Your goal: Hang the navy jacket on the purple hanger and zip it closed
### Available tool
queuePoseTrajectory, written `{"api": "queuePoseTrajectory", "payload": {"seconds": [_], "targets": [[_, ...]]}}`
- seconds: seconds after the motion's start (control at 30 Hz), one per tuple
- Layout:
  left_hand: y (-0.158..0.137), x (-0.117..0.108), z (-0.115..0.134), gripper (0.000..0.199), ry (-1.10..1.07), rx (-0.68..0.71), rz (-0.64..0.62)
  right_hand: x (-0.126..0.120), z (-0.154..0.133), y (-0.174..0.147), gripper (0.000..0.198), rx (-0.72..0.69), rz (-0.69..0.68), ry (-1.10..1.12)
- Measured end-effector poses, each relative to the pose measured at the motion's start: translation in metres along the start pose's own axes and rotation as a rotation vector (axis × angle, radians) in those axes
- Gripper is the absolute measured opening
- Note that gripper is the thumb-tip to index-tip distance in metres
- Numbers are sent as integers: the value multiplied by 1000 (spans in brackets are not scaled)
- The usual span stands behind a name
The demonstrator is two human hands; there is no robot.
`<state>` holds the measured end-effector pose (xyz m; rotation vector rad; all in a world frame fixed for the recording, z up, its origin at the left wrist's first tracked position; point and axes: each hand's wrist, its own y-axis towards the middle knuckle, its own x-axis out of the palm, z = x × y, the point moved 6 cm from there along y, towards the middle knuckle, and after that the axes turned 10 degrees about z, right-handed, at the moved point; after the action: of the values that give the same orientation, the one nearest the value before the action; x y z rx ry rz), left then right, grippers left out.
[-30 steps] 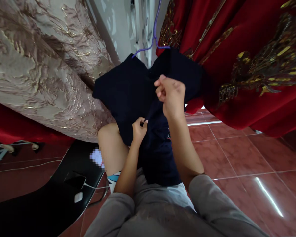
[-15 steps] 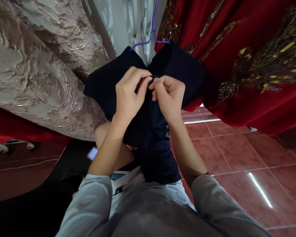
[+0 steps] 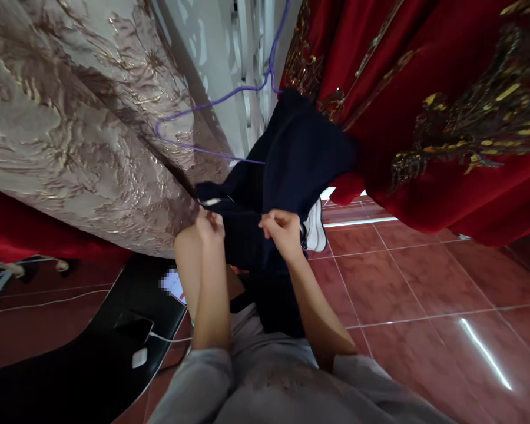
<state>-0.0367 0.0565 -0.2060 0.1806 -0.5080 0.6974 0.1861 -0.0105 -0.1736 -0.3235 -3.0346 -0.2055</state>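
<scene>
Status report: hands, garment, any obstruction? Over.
Left hand pinching edge of dark navy cloth garment; right hand gripping its front. Garment only partly on thin purple hanger, one side bare. Pale, gold-patterned textured drape hanging close beside left hand.

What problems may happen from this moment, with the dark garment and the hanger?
The purple hanger is bare on its left side, so the dark garment might slide off if the left hand or right hand pulls hard.

That bare end overlaps the pale textured fabric in view, and might snag it.

The white cable leaves the dark device near the person's leg; a bump could tug it.
</scene>
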Motion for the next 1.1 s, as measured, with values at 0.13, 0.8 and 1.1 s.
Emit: {"api": "queuePoseTrajectory", "payload": {"seconds": [0.13,0.8,1.1], "targets": [[-62,-12,-27,37,-44,-103,-6,-40,28,-16,37,93,179,-3],[-104,32,43,13,792,233,-1369,-13,-109,35,21,230,-612,211],[-111,68,81,8,432,224,-1195,11,-117,23,24,134,-817,104]]}}
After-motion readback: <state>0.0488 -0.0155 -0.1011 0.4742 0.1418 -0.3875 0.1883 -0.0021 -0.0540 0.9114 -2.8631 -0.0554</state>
